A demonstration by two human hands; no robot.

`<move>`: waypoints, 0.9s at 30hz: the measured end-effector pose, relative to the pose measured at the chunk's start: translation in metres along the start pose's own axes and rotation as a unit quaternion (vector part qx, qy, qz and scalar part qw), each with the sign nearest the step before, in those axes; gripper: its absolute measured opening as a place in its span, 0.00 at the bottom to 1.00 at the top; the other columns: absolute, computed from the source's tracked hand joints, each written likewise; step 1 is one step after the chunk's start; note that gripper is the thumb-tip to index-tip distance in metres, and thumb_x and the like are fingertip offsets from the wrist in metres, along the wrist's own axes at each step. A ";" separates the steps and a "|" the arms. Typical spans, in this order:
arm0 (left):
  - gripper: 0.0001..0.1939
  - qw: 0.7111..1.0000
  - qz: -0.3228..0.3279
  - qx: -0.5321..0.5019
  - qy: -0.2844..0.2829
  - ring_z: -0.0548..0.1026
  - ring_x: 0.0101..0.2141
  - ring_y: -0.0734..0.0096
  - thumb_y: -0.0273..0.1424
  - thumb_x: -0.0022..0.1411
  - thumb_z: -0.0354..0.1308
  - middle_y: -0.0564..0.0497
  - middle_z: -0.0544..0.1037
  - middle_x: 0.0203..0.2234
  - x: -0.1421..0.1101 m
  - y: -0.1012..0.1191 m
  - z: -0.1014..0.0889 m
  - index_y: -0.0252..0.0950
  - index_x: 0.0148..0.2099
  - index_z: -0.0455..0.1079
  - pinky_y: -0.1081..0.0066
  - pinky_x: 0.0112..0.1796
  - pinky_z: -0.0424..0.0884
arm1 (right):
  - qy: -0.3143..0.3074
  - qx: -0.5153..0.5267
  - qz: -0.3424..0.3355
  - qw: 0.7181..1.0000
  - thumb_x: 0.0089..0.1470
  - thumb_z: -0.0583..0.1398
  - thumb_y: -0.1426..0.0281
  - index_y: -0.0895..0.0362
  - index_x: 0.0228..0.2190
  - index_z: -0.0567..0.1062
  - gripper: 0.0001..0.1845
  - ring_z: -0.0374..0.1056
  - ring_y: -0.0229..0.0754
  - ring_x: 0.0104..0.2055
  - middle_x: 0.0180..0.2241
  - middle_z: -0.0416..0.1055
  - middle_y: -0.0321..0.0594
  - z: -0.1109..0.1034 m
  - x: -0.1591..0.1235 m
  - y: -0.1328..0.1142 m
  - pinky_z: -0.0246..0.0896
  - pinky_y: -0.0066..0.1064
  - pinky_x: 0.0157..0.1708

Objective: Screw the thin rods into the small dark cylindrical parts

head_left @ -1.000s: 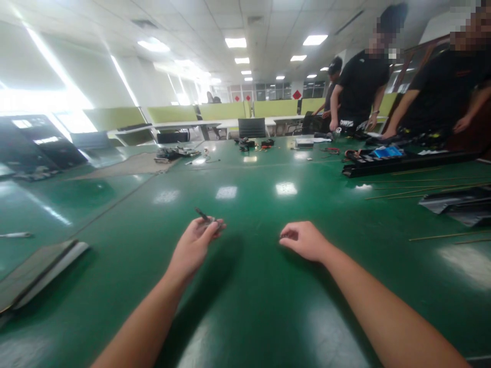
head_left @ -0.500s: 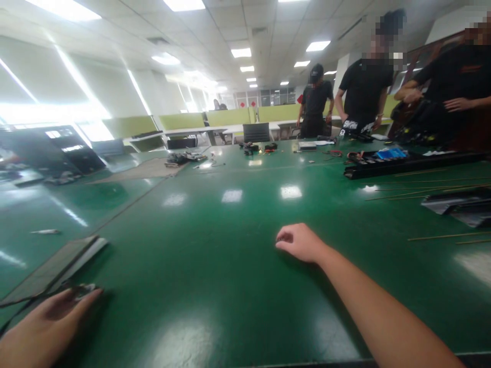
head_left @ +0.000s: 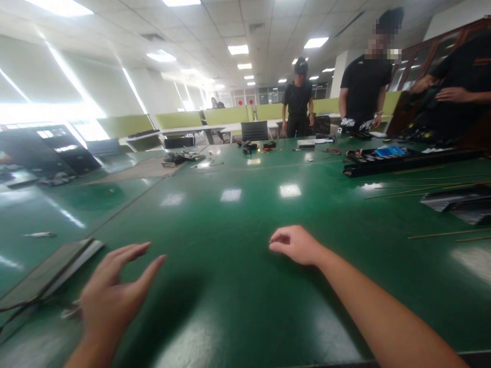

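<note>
My left hand (head_left: 117,286) hovers above the green tabletop (head_left: 215,276) with thumb and fingers apart and nothing between them. Partly hidden behind its wrist lies a small light-coloured object (head_left: 71,309), too blurred to name. Just beyond it on the left is a flat grey-brown panel (head_left: 48,273) with a pale edge and a dark strap or cord at its near side. My right hand (head_left: 297,245) rests low over the middle of the table, fingers curled toward the thumb. Something small and dark may sit in that curl; I cannot make it out.
Thin brass-coloured rods (head_left: 441,235) and dark metal channels (head_left: 456,202) lie on the right. A long black tray (head_left: 383,166) with a blue item stands farther back. Assorted parts (head_left: 182,158) lie at the far left. Several people stand beyond the far edge.
My left hand has let go of the small light-coloured object, lifted and moved right, its fingers spreading. My right hand has barely moved. A person at the back has shifted left.
</note>
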State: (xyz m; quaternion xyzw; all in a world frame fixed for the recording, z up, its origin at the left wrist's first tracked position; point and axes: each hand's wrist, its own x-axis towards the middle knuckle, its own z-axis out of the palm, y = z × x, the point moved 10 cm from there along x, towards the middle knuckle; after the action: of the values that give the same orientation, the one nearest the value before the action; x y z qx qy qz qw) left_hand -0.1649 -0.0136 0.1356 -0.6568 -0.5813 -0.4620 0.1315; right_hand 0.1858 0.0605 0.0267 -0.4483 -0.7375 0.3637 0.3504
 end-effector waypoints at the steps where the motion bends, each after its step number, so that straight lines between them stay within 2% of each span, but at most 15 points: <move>1: 0.16 0.997 0.068 -0.029 -0.021 0.76 0.42 0.60 0.39 0.56 0.66 0.53 0.76 0.42 0.001 0.028 0.021 0.44 0.47 0.73 0.60 0.49 0.71 | -0.018 0.043 0.006 0.999 0.54 0.64 0.64 0.58 0.35 0.80 0.11 0.72 0.39 0.30 0.30 0.78 0.40 0.005 0.000 0.001 0.64 0.29 0.32; 3: 0.16 0.971 0.184 -0.118 -0.093 0.76 0.41 0.63 0.35 0.57 0.66 0.50 0.77 0.41 -0.005 0.081 0.066 0.42 0.48 0.73 0.64 0.45 0.73 | -0.065 0.124 0.019 0.990 0.56 0.63 0.62 0.60 0.36 0.80 0.14 0.72 0.39 0.29 0.30 0.78 0.41 0.015 0.000 0.003 0.65 0.29 0.32; 5: 0.22 0.937 0.235 -0.181 -0.185 0.75 0.45 0.61 0.35 0.56 0.67 0.46 0.76 0.44 -0.017 0.122 0.113 0.41 0.53 0.72 0.63 0.47 0.73 | -0.104 0.179 0.026 0.978 0.56 0.62 0.60 0.62 0.37 0.80 0.16 0.72 0.39 0.29 0.31 0.78 0.43 0.022 -0.001 0.002 0.66 0.30 0.33; 6: 0.25 0.921 0.240 -0.205 -0.230 0.75 0.47 0.60 0.35 0.56 0.67 0.45 0.76 0.46 -0.024 0.137 0.133 0.40 0.55 0.71 0.62 0.48 0.73 | -0.116 0.194 0.025 0.974 0.56 0.63 0.59 0.62 0.37 0.81 0.17 0.72 0.39 0.29 0.31 0.78 0.43 0.024 -0.002 0.002 0.66 0.30 0.33; 8: 0.19 0.890 0.227 -0.266 -0.293 0.75 0.47 0.61 0.34 0.57 0.66 0.45 0.77 0.46 -0.036 0.161 0.163 0.41 0.52 0.74 0.63 0.48 0.74 | -0.130 0.215 0.020 0.968 0.55 0.63 0.57 0.62 0.33 0.81 0.19 0.72 0.39 0.29 0.29 0.78 0.42 0.026 -0.003 0.000 0.66 0.30 0.34; 11: 0.08 0.875 0.158 -0.340 -0.307 0.77 0.41 0.65 0.30 0.60 0.64 0.47 0.80 0.40 -0.041 0.172 0.180 0.41 0.43 0.79 0.66 0.44 0.74 | -0.132 0.234 0.014 0.963 0.55 0.63 0.54 0.62 0.29 0.81 0.22 0.71 0.39 0.29 0.27 0.77 0.41 0.027 -0.003 0.002 0.65 0.30 0.34; 13: 0.07 0.873 0.119 -0.372 -0.293 0.78 0.40 0.65 0.29 0.59 0.64 0.48 0.81 0.38 -0.041 0.169 0.176 0.40 0.41 0.79 0.66 0.43 0.74 | -0.137 0.239 0.016 0.961 0.56 0.62 0.51 0.62 0.30 0.80 0.24 0.71 0.39 0.29 0.28 0.77 0.42 0.029 -0.002 0.006 0.65 0.30 0.34; 16: 0.06 0.873 0.087 -0.391 -0.278 0.79 0.40 0.65 0.28 0.59 0.64 0.48 0.82 0.38 -0.039 0.160 0.162 0.39 0.41 0.78 0.66 0.44 0.74 | -0.140 0.224 0.035 0.964 0.59 0.56 0.47 0.63 0.34 0.80 0.30 0.72 0.39 0.29 0.30 0.78 0.45 0.032 0.000 0.017 0.65 0.31 0.33; 18: 0.06 0.887 0.065 -0.373 -0.266 0.79 0.39 0.65 0.29 0.58 0.64 0.48 0.82 0.37 -0.035 0.148 0.150 0.38 0.40 0.78 0.66 0.44 0.74 | -0.124 0.200 0.055 0.970 0.60 0.54 0.47 0.64 0.37 0.80 0.32 0.73 0.40 0.30 0.31 0.78 0.46 0.028 0.002 0.026 0.64 0.30 0.32; 21: 0.06 0.914 0.037 -0.329 -0.233 0.79 0.37 0.65 0.31 0.58 0.64 0.49 0.82 0.36 -0.027 0.122 0.127 0.38 0.40 0.77 0.66 0.42 0.75 | -0.100 0.159 0.066 0.980 0.60 0.56 0.50 0.63 0.39 0.79 0.28 0.73 0.40 0.31 0.32 0.78 0.46 0.021 0.004 0.034 0.64 0.29 0.31; 24: 0.07 0.950 0.013 -0.269 -0.159 0.79 0.36 0.64 0.35 0.58 0.63 0.50 0.81 0.34 -0.017 0.079 0.088 0.38 0.38 0.77 0.65 0.44 0.75 | -0.099 0.142 0.067 0.983 0.59 0.59 0.53 0.62 0.38 0.79 0.23 0.73 0.40 0.32 0.32 0.78 0.45 0.020 0.003 0.031 0.64 0.29 0.32; 27: 0.11 0.991 -0.029 -0.115 -0.058 0.79 0.38 0.63 0.40 0.57 0.63 0.53 0.81 0.35 -0.004 0.023 0.032 0.41 0.39 0.77 0.63 0.47 0.74 | -0.102 0.130 0.069 0.984 0.59 0.59 0.55 0.62 0.36 0.79 0.22 0.73 0.40 0.32 0.32 0.78 0.45 0.020 0.001 0.029 0.65 0.30 0.34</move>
State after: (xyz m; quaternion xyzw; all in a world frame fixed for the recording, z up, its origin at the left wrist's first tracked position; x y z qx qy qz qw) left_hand -0.1293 -0.0007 0.1236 -0.6760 -0.5499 -0.4904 0.0074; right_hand 0.1800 0.0669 -0.0071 -0.4099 -0.6829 0.5235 0.3025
